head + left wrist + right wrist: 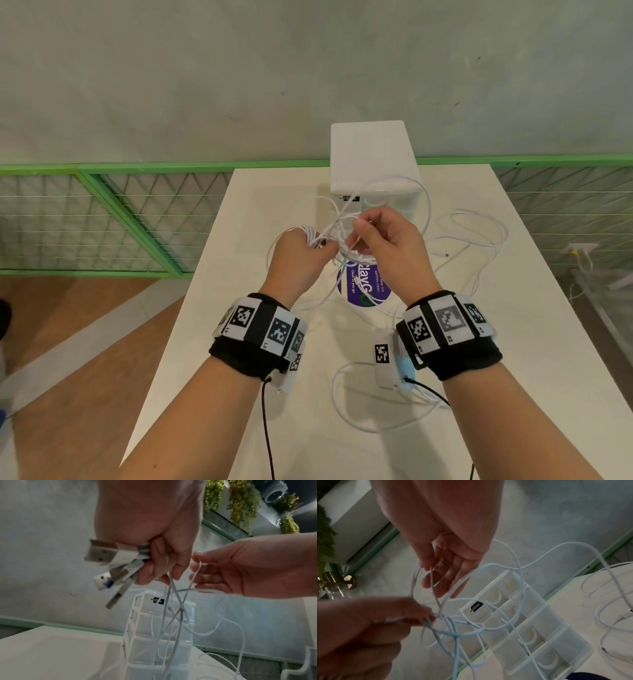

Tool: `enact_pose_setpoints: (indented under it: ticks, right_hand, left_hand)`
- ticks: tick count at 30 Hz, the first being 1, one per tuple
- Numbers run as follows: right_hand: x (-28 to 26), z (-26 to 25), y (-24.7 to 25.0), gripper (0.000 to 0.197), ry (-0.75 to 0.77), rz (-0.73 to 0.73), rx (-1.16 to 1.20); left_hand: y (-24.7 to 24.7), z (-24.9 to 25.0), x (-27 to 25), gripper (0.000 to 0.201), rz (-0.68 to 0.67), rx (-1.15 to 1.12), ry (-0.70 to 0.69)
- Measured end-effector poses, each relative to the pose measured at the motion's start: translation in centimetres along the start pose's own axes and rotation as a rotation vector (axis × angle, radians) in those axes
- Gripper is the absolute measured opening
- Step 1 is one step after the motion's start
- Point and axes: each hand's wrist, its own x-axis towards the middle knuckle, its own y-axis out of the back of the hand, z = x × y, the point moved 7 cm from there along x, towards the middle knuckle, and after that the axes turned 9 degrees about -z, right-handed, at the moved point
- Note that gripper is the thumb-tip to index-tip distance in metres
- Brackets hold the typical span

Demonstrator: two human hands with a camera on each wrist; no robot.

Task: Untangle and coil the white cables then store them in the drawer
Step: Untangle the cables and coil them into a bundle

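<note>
White cables (pixel 337 236) — plug ends leftward, strands downward

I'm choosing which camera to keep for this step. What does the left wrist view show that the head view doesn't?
Only the left wrist view shows the USB plugs bunched in the left hand. Only the head view shows the purple sticker on the table and loose cable loops lying right. Both show the right hand pinching a strand and the drawer unit.

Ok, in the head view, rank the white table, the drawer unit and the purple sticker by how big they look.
1. White table, largest by far.
2. Drawer unit, which stands at the table's far end.
3. Purple sticker, smallest, though the hands and cables hide part of it.
</note>
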Motion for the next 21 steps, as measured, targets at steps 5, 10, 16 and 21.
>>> enact_pose_setpoints:
  ticks: [5,10,16,21]
  right_hand:
    - [-0.2,-1.0,0.9,0.011,0.051,0.036,-0.041]
    - [-0.6,1.5,1.5,0.015,-0.173,-0.076,-0.437]
    - [-2.0,5.1,0.4,0.030,-0.497,-0.402,-1.079]
    - [-2.2,4.4,0.5,0.014,-0.437,-0.351,-0.954]
  left_hand:
    - [-0.4,-0.9,0.4,0.039,-0.010,0.136,0.006]
    - [0.8,-1.8,0.3,0.037,0.076,0.094,0.023]
    - [-0.1,-2.1,0.2,0.017,0.076,0.132,0.008]
    - [0.2,-1.7,0.1,0.029,0.092,0.228,-0.012]
